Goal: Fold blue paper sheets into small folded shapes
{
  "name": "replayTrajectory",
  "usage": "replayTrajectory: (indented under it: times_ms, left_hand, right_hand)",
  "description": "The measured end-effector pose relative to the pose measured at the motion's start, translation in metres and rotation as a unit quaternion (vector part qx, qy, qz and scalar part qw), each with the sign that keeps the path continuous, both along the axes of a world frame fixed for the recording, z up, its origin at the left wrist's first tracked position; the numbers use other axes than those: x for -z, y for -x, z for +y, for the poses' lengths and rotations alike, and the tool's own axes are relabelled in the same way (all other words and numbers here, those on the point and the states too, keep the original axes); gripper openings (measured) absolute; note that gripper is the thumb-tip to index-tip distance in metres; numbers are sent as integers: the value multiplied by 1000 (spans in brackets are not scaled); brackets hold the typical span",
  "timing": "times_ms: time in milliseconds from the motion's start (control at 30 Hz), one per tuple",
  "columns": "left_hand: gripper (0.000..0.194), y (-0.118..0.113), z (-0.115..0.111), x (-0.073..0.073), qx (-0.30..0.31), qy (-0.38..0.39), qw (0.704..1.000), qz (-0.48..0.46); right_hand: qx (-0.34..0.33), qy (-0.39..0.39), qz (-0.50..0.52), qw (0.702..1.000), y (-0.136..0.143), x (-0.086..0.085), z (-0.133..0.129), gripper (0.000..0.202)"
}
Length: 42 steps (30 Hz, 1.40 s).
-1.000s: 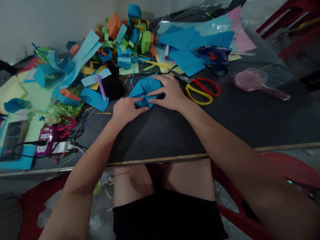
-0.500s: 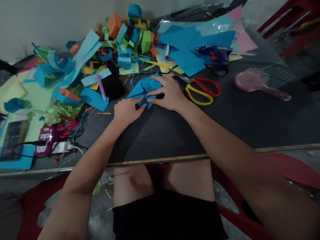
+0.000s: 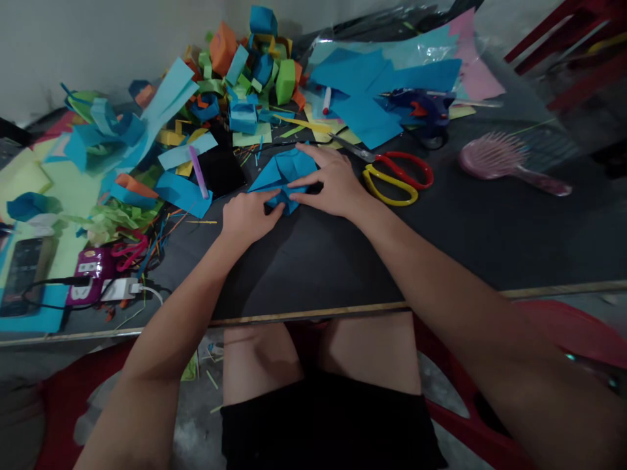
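Observation:
A folded blue paper (image 3: 283,168) lies on the dark table, creased and partly raised, between my two hands. My left hand (image 3: 251,214) presses on its lower left edge, fingers and thumb resting on the paper. From the right, my right hand (image 3: 333,179) lies over it with fingers spread, the fingertips on its upper and lower parts. Scissors with red and yellow handles (image 3: 398,177) are just right of my right hand. A black phone-like slab (image 3: 224,171) with a purple strip (image 3: 198,171) beside it is left of the paper.
Cut and folded coloured papers (image 3: 245,78) are heaped at the back. Blue sheets (image 3: 372,121), a glue gun (image 3: 424,111) and a pink hairbrush (image 3: 494,160) lie to the right. A purple power socket (image 3: 91,271) with cables sits at the left.

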<state>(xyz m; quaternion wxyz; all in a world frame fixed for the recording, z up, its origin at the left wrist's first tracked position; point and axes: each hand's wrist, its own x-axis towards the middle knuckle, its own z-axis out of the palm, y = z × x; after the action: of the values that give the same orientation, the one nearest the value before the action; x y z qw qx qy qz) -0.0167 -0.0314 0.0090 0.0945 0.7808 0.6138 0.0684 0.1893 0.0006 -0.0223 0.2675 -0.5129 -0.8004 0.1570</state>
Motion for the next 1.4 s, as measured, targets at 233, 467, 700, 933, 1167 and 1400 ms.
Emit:
replayTrajectory:
  times_ms: [233,467,700,933,1167,1400]
  left_hand:
    - [46,0,0,0,11,-5,1000,5]
    - [49,-2,-2,-2,9,0,1000,27]
    - [49,-2,-2,-2,9,-2,999,38]
    - [49,-2,-3,-3,18,1,999,34]
    - [58,-4,-6,-2,11,-7,1000,27]
    - [61,-8,-8,-4,-10,1,999,37]
  right_hand:
    - [-12,8,0,1000,1,-1,0,53]
    - [-18,9,-18,1000,1,-5,-2,41]
    - [-3,13,-18,1000,2,-7,-4,44]
    - [-3,13,-17,1000,2,-5,-3,33]
    - [0,15,-7,1000,3,-4,-1,26]
    - [13,17,-2,1000,4,-2,-1,29]
